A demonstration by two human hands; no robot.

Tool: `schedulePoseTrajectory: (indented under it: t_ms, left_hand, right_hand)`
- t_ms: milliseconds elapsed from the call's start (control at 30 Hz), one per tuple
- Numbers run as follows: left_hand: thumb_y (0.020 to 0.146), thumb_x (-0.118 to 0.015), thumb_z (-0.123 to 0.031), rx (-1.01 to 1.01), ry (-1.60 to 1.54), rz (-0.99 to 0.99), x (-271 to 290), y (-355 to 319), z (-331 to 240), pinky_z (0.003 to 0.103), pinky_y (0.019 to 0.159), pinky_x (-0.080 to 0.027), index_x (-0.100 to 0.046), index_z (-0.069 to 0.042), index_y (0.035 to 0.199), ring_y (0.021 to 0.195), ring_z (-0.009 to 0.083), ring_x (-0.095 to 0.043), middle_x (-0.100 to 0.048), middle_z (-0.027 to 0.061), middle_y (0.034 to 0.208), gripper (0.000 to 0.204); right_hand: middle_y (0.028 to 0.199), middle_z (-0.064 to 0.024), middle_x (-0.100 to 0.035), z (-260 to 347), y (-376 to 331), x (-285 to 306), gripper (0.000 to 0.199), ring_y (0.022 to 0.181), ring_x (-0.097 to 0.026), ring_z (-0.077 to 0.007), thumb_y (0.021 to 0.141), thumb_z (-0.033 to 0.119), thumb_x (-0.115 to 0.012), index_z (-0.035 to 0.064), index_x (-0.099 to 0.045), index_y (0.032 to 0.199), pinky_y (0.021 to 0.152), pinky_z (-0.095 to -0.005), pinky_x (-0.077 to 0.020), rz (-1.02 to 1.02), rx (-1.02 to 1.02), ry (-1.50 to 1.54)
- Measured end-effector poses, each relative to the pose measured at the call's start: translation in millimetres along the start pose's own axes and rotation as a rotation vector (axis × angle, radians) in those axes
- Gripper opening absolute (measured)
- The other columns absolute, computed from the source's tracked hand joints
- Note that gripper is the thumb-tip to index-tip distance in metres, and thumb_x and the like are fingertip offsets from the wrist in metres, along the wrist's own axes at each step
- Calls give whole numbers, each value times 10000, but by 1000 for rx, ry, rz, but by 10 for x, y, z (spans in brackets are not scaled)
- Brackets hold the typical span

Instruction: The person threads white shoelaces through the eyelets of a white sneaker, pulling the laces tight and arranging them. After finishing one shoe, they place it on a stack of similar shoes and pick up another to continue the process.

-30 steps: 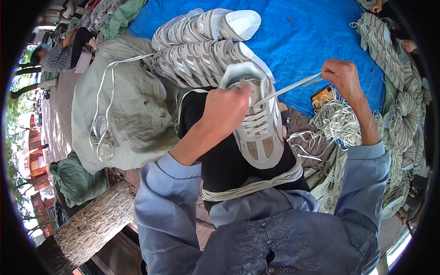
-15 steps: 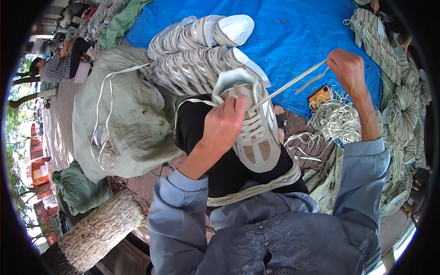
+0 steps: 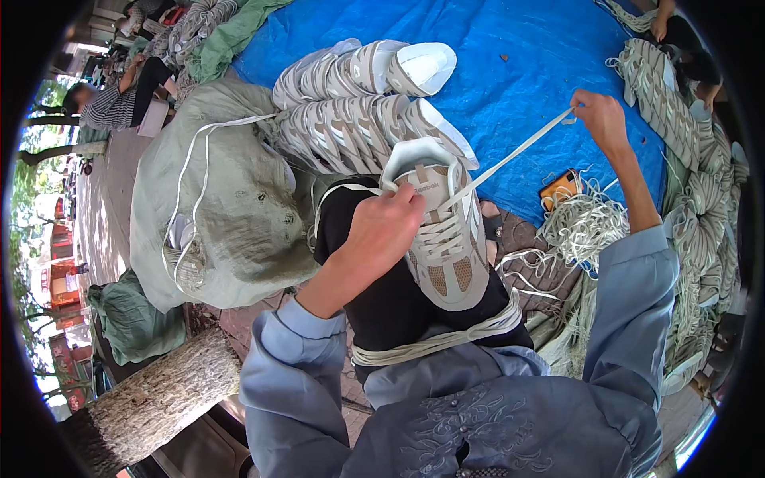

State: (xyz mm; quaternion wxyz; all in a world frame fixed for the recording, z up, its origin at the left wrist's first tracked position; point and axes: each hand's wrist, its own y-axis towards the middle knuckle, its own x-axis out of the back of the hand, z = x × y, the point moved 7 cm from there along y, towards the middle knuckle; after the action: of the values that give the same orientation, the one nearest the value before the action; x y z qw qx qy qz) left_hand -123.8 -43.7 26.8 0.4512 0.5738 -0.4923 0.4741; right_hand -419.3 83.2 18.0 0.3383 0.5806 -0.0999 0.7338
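Observation:
A white, grey and tan sneaker (image 3: 456,275) rests on my black-trousered lap, its toe toward me. My left hand (image 3: 381,227) is closed at the left edge of its lacing, beside the tongue; the fingertips are partly hidden. Up and to the right, my right hand (image 3: 603,121) pinches the pale flat shoelace (image 3: 514,155), which runs taut and straight from the upper eyelets. Another length of lace comes out behind my left hand and trails over my knee. Across my lap lies a bundle of pale laces (image 3: 446,341).
Rows of nested sneakers (image 3: 335,131) lie on the blue tarp (image 3: 526,48). A grey-green covered heap (image 3: 231,199) stands left, with a lace draped over it. Tangled laces (image 3: 586,223) and an orange-backed phone (image 3: 560,188) lie right. More sneakers (image 3: 665,88) are beyond; other people sit nearby.
My right hand has changed its hold to a pinch near the lace's end, and the lace is straighter. My left hand keeps its place at the sneaker. The view has shifted slightly.

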Motion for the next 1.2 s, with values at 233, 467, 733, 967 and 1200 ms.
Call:
schedulePoseTrajectory:
  t_ms: [233,467,733,967,1200]
  left_hand:
    - [702,-536,-75,-92,-78,65,46,93,20,320,462,-441,-464,-40,762,580,213,-555,-475,79,679,100]
    - [677,-548,-54,-214,45,36,89,-55,-87,300,515,-451,-494,-47,780,706,204,-539,-473,61,791,116]
    - [739,-502,-35,55,-458,172,296,-376,357,369,514,-423,-481,-41,732,563,295,-512,-477,104,645,23]
    - [614,-548,-53,-22,325,-60,472,-640,435,337,486,-412,-485,-64,697,607,217,-509,-428,49,594,104]
    - [616,-552,-67,204,527,-223,612,-903,517,305,455,-389,-528,-66,722,546,186,-495,-443,30,561,109]
  right_hand:
    - [776,-89,-615,-360,-269,-424,170,660,-595,-150,745,66,-532,7,-567,901,550,-260,-465,146,-455,1485]
    - [935,-108,-582,-324,-205,-369,174,856,-561,-185,797,59,-529,2,-541,961,707,-270,-467,-34,-430,1980]
    - [814,-101,-562,-583,-230,-344,139,692,-540,-159,795,20,-538,10,-508,930,556,-257,-433,-225,-358,2009]
    - [844,-109,-549,-1028,-488,-519,293,728,-533,-177,794,-10,-524,-2,-456,1079,555,-263,-425,-305,-497,1985]
    - [816,-94,-556,-1158,-528,47,154,724,-538,-171,791,-6,-525,-14,-518,946,559,-248,-429,-344,-369,1906]
